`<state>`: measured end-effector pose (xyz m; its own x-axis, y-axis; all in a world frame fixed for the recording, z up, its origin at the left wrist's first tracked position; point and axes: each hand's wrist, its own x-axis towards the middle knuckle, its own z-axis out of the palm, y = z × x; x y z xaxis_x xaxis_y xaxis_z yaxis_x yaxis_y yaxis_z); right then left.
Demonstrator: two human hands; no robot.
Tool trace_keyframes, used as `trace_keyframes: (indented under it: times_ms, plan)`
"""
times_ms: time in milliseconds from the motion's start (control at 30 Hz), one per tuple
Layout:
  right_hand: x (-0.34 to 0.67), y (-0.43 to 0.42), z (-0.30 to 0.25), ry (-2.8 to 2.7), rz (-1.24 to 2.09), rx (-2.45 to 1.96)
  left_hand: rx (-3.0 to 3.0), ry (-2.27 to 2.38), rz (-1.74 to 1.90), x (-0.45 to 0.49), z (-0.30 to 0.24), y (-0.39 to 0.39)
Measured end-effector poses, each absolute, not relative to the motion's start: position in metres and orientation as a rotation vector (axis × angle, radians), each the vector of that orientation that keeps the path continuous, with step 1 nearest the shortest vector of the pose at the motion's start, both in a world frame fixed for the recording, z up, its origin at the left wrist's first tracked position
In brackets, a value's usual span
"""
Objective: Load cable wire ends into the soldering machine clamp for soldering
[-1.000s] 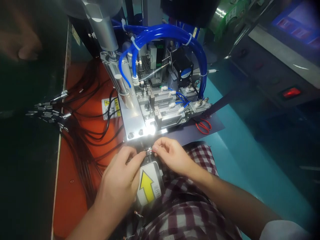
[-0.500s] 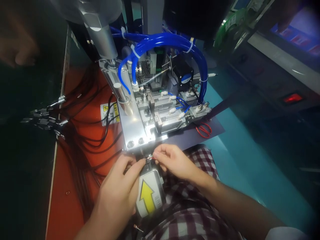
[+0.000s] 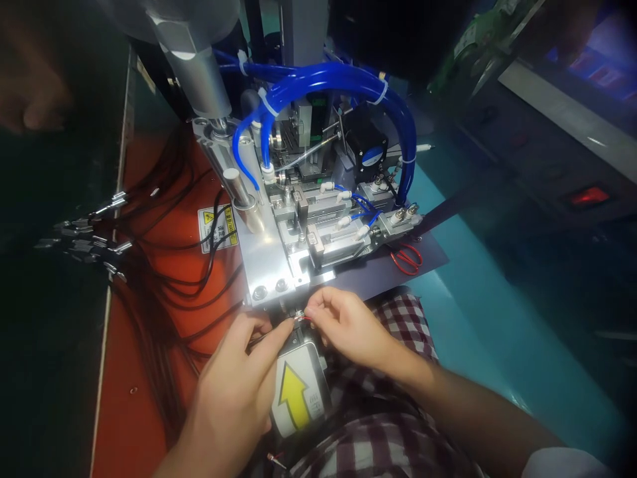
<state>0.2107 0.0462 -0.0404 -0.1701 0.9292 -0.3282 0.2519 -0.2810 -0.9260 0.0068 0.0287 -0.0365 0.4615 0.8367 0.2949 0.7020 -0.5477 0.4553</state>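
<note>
My left hand (image 3: 233, 372) is closed, thumb stretched forward, around what looks like a black cable (image 3: 257, 340), mostly hidden by the fingers. At its thumb tip is a small shiny metal part (image 3: 299, 317), too small to make out fully. From the other side, my right hand (image 3: 348, 325) pinches a thin red wire (image 3: 307, 317) between thumb and index finger, its end meeting the metal part. Both hands are just in front of a metal press fixture (image 3: 269, 265), above a white box with a yellow arrow (image 3: 298, 398).
Several black cables with metal ends (image 3: 94, 239) lie over the orange surface (image 3: 124, 372) at left. Blue air hoses (image 3: 343, 76) arch over the machine. Red-handled scissors (image 3: 407, 259) rest on the dark plate. Another person's hand (image 3: 40, 106) shows dimly at upper left.
My left thumb has slid slightly right, closer to my right fingertips and over the metal part. The right hand has barely moved; the view has shifted a little.
</note>
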Motion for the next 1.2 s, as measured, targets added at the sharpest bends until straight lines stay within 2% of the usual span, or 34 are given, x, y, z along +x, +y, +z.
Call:
trace_keyframes:
  times_ms: [133,967,1200]
  plan:
    - [0.209,0.049,-0.039,-1.118,1.731,-1.455,2.439,1.324,0.730,0.008,-0.035,0.028]
    - [0.206,0.043,-0.045,-0.960,1.747,-1.303,2.479,1.275,0.767,0.007,-0.039,0.027]
    - [0.202,0.038,-0.045,-1.110,1.575,-1.384,2.443,1.325,0.748,0.007,-0.039,0.027]
